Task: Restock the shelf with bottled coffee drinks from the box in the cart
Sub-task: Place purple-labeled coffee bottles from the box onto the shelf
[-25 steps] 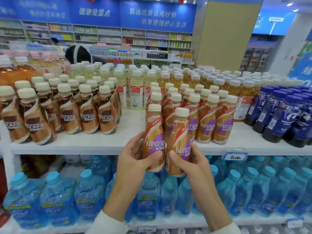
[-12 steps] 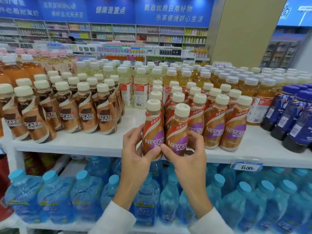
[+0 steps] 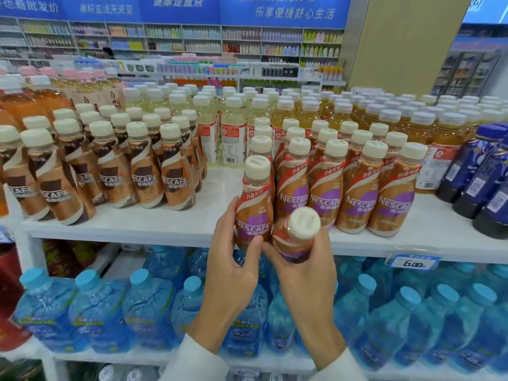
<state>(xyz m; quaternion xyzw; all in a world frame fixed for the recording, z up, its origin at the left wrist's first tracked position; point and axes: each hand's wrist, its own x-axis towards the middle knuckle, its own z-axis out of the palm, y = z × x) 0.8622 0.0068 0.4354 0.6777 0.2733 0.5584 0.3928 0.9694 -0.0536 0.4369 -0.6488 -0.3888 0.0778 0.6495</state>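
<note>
My left hand (image 3: 233, 259) grips an upright purple-label coffee bottle (image 3: 254, 207) at the front edge of the white shelf (image 3: 154, 226). My right hand (image 3: 305, 273) holds a second coffee bottle (image 3: 295, 235) tilted toward me, its cream cap facing the camera. Both sit just left of the front row of matching purple-label bottles (image 3: 357, 193) on the shelf. The cart and box are out of view.
Brown-label coffee bottles (image 3: 110, 174) fill the shelf's left side, with bare shelf between the two groups. Tea bottles (image 3: 343, 111) stand behind, dark blue bottles (image 3: 481, 182) at right. Blue water bottles (image 3: 110, 306) fill the lower shelf. A price tag (image 3: 412, 263) hangs on the edge.
Both hands moved the two bottles forward onto the shelf edge. The left bottle now stands upright there, and the right bottle has tipped so its cap points toward me.
</note>
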